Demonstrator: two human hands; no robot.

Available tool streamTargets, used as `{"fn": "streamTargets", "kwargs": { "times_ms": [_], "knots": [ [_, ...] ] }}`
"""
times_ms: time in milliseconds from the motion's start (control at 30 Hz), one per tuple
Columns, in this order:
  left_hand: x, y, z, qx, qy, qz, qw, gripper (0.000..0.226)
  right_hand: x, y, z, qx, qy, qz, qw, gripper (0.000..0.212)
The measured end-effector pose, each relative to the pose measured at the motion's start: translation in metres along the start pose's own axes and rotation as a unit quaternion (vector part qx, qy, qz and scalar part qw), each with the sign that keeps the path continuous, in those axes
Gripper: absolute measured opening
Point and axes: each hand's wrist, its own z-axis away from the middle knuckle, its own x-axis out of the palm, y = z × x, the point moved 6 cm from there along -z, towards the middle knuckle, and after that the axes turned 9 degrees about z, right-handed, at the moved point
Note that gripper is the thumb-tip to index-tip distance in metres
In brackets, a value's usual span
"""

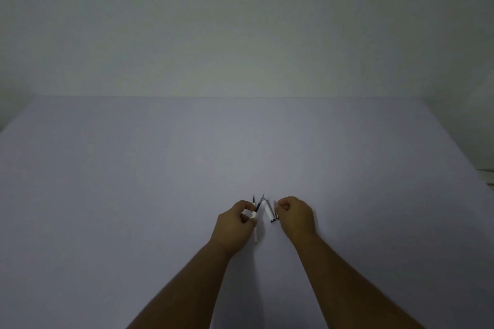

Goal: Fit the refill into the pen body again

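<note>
The left hand held a white pen in a curled finger-and-thumb grip, its dark tip pointing toward twelve o'clock. At three o'clock from it, the right hand pinched what seemed a small dark pen part. Between them a white pen barrel lay on the pale counter.

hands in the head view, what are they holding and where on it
The left hand pinches a slim white pen near its dark tip end. The right hand pinches something small and dark; what it is cannot be told.
</note>
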Motion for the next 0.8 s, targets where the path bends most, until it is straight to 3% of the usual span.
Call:
{"fn": "streamTargets", "kwargs": {
  "times_ms": [267, 433, 700, 800],
  "knots": [
    [0.001, 0.003, 0.001, 0.003, -0.006, -0.001, 1.0, 0.014, -0.001, -0.001, 0.0, -0.002, -0.007, 0.01, 1.0, 0.023],
    [0.0, 0.008, 0.002, 0.011, -0.005, 0.001, 1.0, 0.014, -0.009, -0.007, 0.004, -0.02, 0.015, -0.044, 0.999, 0.015],
    [0.003, 0.018, 0.003, 0.026, -0.014, -0.008, 1.0, 0.014, -0.003, -0.027, 0.011, -0.039, -0.058, -0.124, 0.99, 0.009],
    [0.003, 0.022, 0.004, 0.033, -0.017, -0.006, 0.999, 0.014, -0.005, -0.03, 0.009, -0.037, -0.062, -0.127, 0.989, 0.02]
  ]
}}
